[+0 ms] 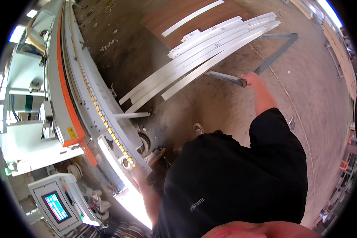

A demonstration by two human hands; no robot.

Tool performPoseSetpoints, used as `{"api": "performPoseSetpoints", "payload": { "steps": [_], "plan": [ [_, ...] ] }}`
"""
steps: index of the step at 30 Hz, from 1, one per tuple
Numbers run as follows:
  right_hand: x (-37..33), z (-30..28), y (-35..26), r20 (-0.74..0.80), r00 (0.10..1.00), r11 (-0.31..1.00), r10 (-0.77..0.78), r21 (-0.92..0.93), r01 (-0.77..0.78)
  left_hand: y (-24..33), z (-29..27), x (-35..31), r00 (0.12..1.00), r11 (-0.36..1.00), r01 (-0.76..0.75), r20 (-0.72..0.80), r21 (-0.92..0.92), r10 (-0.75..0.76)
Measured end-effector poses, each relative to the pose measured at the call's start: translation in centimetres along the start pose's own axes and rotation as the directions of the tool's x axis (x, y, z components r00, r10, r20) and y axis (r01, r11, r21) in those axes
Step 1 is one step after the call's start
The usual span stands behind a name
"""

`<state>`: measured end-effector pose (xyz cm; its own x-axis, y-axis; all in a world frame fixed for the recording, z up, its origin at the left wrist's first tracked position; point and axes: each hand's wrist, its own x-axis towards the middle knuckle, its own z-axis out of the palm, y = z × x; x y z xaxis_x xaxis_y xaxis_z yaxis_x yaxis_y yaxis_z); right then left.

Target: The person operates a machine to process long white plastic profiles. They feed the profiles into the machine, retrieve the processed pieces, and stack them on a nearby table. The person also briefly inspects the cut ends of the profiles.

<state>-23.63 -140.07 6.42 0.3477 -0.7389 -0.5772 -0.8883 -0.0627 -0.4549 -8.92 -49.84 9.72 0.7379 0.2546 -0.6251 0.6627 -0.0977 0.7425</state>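
Observation:
My right hand (250, 79) is closed round the end of a grey metal frame (271, 59). Its bars run out under long white strips (210, 43), which lie side by side across it, some with small holes or notches. On the left, my left hand (137, 173) is low beside the near end of a long machine (93, 93), close to a row of yellow rollers (114, 137). A bright white panel (121, 178) lies along the machine's edge next to that hand. Blur and shadow hide the left fingers, so I cannot tell whether they grip anything.
An orange rail (67, 99) runs along the machine. A control box with a lit screen (56, 206) stands at the lower left. Beyond the strips is a brown board (156, 22) with one more white strip on it. A wheel (144, 143) sits beneath the machine's near end.

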Motion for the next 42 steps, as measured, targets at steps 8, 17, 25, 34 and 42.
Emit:
{"api": "performPoseSetpoints", "payload": {
  "steps": [8,17,25,34,42],
  "plan": [
    [-5.2,-0.8,-4.1,-0.03,0.999,0.977,-0.01,-0.212,0.003,0.5,1.0,-2.3,0.997,0.994,-0.077,-0.013,0.082,0.078],
    [-5.1,-0.1,-3.8,-0.113,0.994,0.955,-0.01,-0.295,-0.024,0.1,1.0,-2.2,0.996,0.995,-0.084,-0.012,0.053,0.085],
    [-3.0,3.1,-2.2,-0.136,0.982,0.991,-0.127,-0.067,0.119,0.2,0.1,-3.1,0.997,0.992,-0.074,-0.025,0.097,0.077],
    [-2.5,2.8,-1.2,-0.068,0.991,0.984,-0.112,-0.146,0.101,-0.1,0.0,-3.0,0.995,0.995,-0.1,0.006,0.02,0.1],
    [0.4,4.0,0.8,-0.18,0.984,0.999,-0.007,0.034,0.013,1.4,1.4,-4.2,0.997,0.997,-0.073,0.013,0.03,0.073]
  ]
}}
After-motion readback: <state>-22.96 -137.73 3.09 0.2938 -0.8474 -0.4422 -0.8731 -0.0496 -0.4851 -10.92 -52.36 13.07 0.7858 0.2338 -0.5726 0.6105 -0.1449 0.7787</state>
